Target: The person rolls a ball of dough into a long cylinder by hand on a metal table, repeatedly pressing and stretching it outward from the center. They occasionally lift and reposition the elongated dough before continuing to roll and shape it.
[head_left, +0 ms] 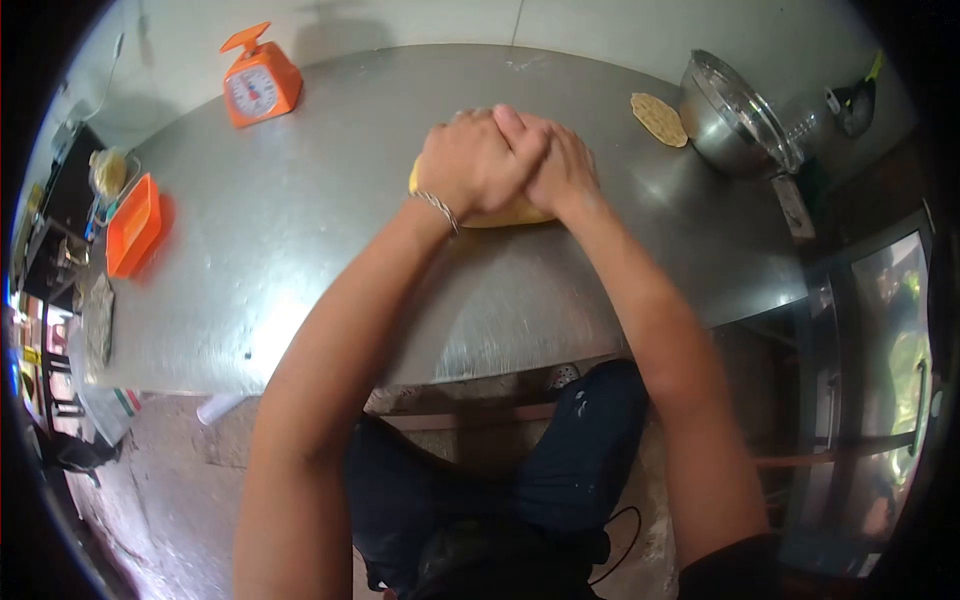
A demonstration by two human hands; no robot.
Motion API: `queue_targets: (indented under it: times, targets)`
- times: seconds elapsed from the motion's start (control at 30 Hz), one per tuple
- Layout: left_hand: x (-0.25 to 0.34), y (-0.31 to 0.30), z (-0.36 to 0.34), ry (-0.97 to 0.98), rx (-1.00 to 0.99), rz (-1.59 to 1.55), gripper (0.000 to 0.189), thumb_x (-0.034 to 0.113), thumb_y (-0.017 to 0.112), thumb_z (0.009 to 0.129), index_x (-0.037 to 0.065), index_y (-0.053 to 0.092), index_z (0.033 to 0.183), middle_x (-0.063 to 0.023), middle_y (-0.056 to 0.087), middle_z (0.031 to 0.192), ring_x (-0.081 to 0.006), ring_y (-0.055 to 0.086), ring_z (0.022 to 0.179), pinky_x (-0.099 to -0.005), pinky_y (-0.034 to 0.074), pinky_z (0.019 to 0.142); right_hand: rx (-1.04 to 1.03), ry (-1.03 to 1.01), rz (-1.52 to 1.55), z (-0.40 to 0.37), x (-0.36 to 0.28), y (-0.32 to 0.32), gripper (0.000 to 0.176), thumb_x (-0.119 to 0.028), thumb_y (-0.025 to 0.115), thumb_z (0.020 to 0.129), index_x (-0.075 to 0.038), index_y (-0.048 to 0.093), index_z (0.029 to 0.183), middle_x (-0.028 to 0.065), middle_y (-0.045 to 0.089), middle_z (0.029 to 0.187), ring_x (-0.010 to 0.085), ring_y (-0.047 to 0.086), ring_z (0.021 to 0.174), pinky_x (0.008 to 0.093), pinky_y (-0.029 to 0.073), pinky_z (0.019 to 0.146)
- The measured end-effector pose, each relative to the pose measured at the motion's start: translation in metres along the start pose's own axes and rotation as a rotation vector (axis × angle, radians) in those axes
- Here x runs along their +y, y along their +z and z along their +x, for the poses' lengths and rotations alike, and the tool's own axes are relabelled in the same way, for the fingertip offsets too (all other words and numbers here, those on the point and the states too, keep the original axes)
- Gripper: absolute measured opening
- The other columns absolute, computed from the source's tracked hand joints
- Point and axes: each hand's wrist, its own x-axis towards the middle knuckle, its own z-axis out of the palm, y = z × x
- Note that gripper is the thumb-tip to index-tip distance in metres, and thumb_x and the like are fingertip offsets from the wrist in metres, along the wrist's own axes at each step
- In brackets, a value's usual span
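Both hands pressed on yellow dough lump (pixel 510 212) mid steel table (pixel 330 230): left hand (pixel 478 160) curled over it, right hand (pixel 560 165) fingers folded beside, overlapping; orange scale (pixel 258 88) far left, metal bowl (pixel 730 115) right

Both our hands are stacked together at the far end of outstretched arms.

Our left hand (pixel 478 160) and right hand (pixel 566 168) sit side by side and touching, backs up, knuckles raised, with the fingers bent downward and overlapping where the two hands meet at the far edge. Both wrists are bent, the heels of the hands low on the near side. Our left forearm (pixel 345 330) runs in from the near left and our right forearm (pixel 655 330) from the near right. Both are bare and nearly straight, converging toward the hands. We cannot tell how tightly the fingers close underneath.
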Motion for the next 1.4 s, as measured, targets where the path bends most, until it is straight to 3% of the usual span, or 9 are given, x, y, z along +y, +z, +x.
queue_targets:
  times: [0.2, 0.37, 0.47, 0.63, 0.67, 0.7, 0.9, 1.13, 1.4]
  targets:
    - [-0.05, 0.016, 0.095, -0.13, -0.093, -0.192, 0.086, 0.069, 0.033, 0.109, 0.001, 0.073, 0.142, -0.0329, 0.067, 0.148, -0.0487, 0.062, 0.141, -0.0478, 0.045, 0.119, -0.013, 0.115, 0.08, 0.101, 0.031, 0.019, 0.087, -0.076, 0.028, 0.112, -0.01, 0.072, 0.147, 0.0216, 0.07, 0.15, 0.0431, 0.059, 0.147, 0.0549, 0.045, 0.124]
    - [-0.085, 0.028, 0.149, -0.307, -0.336, -0.112, 0.099, 0.088, 0.024, 0.096, 0.027, 0.057, 0.166, -0.0067, 0.047, 0.178, -0.0463, 0.015, 0.172, -0.0771, 0.005, 0.13, 0.283, 0.014, 0.032, 0.142, 0.054, 0.052, 0.089, -0.076, 0.031, 0.111, -0.006, 0.07, 0.15, 0.0231, 0.068, 0.153, 0.0443, 0.055, 0.152, 0.0548, 0.037, 0.131]
    - [-0.098, 0.042, 0.144, -0.192, -0.275, -0.1, 0.099, 0.089, 0.026, 0.096, 0.025, 0.058, 0.165, -0.0092, 0.05, 0.175, -0.043, 0.024, 0.17, -0.0679, 0.01, 0.134, 0.439, -0.05, 0.008, 0.145, 0.069, 0.074, 0.083, -0.074, 0.034, 0.112, -0.011, 0.071, 0.15, 0.0233, 0.067, 0.154, 0.044, 0.055, 0.151, 0.0545, 0.037, 0.131]
    - [-0.065, 0.016, 0.097, -0.292, -0.366, 0.009, 0.099, 0.088, 0.026, 0.098, 0.023, 0.057, 0.166, -0.0202, 0.059, 0.165, -0.043, 0.055, 0.153, -0.0487, 0.035, 0.13, -0.004, 0.126, 0.059, 0.067, 0.026, 0.015, 0.072, -0.069, 0.036, 0.114, -0.019, 0.076, 0.145, 0.0205, 0.071, 0.149, 0.0428, 0.061, 0.144, 0.0541, 0.044, 0.124]
    - [-0.041, 0.007, 0.072, -0.256, -0.245, 0.016, 0.09, 0.078, 0.033, 0.107, 0.005, 0.075, 0.138, -0.0275, 0.071, 0.145, -0.0462, 0.063, 0.139, -0.0487, 0.047, 0.117, -0.014, 0.119, 0.059, 0.051, 0.019, 0.011, 0.071, -0.069, 0.036, 0.114, -0.018, 0.076, 0.143, 0.0201, 0.072, 0.148, 0.0423, 0.062, 0.143, 0.0542, 0.046, 0.123]
    - [-0.031, 0.003, 0.055, -0.203, -0.225, 0.054, 0.09, 0.078, 0.032, 0.107, 0.005, 0.076, 0.136, -0.0267, 0.072, 0.144, -0.0469, 0.065, 0.136, -0.0495, 0.049, 0.114, -0.022, 0.111, 0.056, 0.037, 0.013, 0.007, 0.071, -0.068, 0.036, 0.114, -0.017, 0.077, 0.141, 0.0196, 0.073, 0.146, 0.0418, 0.063, 0.142, 0.0542, 0.047, 0.121]
    - [-0.024, 0.025, -0.014, 0.15, 0.167, 0.214, 0.068, 0.064, 0.049, 0.106, 0.007, 0.07, 0.139, -0.0199, 0.077, 0.134, -0.0517, 0.072, 0.112, -0.0544, 0.056, 0.103, 0.435, -0.218, -0.024, -0.028, 0.019, 0.043, 0.049, -0.051, 0.053, 0.114, -0.013, 0.072, 0.138, 0.0115, 0.076, 0.134, 0.0363, 0.067, 0.128, 0.0521, 0.05, 0.112]
    - [0.033, 0.022, -0.154, 0.278, 0.316, 0.165, 0.098, 0.068, 0.057, 0.102, -0.002, 0.043, 0.169, -0.0294, 0.038, 0.175, -0.0535, 0.028, 0.164, -0.0656, 0.012, 0.135, 0.687, -0.496, -0.132, -0.151, 0.008, 0.052, 0.064, -0.049, 0.065, 0.107, 0.001, 0.065, 0.148, 0.0205, 0.069, 0.147, 0.0383, 0.059, 0.142, 0.0543, 0.04, 0.124]
    - [0.044, -0.049, -0.173, 0.308, 0.48, 0.002, 0.078, 0.056, 0.057, 0.109, 0.004, 0.051, 0.167, -0.0268, 0.035, 0.179, -0.0491, 0.02, 0.17, -0.0619, 0.017, 0.136, 0.713, -0.538, 0.034, -0.189, -0.009, -0.013, 0.058, -0.049, 0.063, 0.109, 0.0, 0.073, 0.138, 0.0219, 0.072, 0.142, 0.0426, 0.064, 0.136, 0.0586, 0.038, 0.124]
